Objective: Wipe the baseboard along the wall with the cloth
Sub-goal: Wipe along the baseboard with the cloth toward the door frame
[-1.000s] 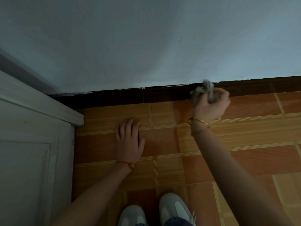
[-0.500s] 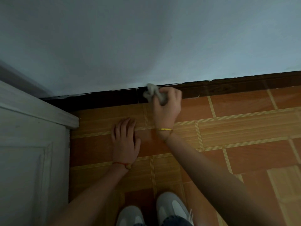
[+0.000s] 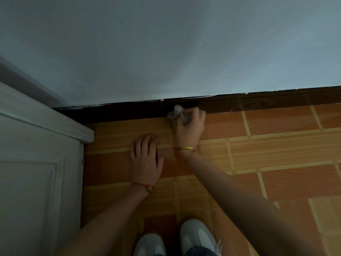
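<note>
Tiled floor (image 3: 276, 154): one cloth (image 3: 176, 112), one baseboard (image 3: 258, 102), two hands

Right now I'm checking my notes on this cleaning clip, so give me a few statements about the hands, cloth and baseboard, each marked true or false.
1. The right hand grips the cloth. True.
2. The cloth is against the dark baseboard. True.
3. The left hand holds a second cloth. False: it lies flat on the floor tiles, holding nothing.
4. The gold bangle is on the left wrist. False: it is on the right; the left wears a red string.
5. The white cabinet stands to the right of the hands. False: it stands to their left.
</note>
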Motion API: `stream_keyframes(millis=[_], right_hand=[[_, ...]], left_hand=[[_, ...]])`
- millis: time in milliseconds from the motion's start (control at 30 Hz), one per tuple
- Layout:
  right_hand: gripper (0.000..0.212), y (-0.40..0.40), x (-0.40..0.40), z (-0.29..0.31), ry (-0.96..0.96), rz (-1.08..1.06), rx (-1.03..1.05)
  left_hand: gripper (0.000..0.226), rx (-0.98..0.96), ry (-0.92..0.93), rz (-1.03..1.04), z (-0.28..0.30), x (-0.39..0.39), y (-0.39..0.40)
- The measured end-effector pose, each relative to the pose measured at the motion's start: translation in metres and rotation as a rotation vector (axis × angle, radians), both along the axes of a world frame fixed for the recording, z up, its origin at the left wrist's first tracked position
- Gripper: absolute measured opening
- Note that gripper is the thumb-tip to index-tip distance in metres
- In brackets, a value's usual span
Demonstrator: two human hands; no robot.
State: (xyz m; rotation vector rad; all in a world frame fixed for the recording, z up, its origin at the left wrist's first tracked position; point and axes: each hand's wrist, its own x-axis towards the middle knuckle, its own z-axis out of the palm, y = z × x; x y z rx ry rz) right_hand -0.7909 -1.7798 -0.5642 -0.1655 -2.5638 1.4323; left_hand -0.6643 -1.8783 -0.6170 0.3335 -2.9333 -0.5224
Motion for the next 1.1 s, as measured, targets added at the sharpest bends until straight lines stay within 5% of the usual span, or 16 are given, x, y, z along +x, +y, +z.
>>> stream_keyframes(millis=[133,433,767,1000,1100], right_hand=[[0.024,-0.024,0.006,-0.002,-0.038,0.092,-0.029],[0.020,0.057,-0.030,0.036,0.065,-0.431,-0.173],[0.019,0.030,-0.016,0.035,0.084,-0.029,-0.009],[0.020,0.128,-0.060,0.037,0.038,-0.537,-0.020],[0.021,0.151,-0.072,0.038,0.021,-0.553,-0.046]], left_hand=[[0.050,-0.003,0.018,-0.004,0.000,0.000,0.000],[0.050,0.026,-0.004,0.006,-0.001,0.000,0.001],[0.052,0.015,-0.057,0.011,0.000,0.000,0.001],[0.051,0.032,-0.049,0.027,-0.002,0.000,0.002],[0.050,0.034,-0.044,0.038,0.000,0.000,0.005]])
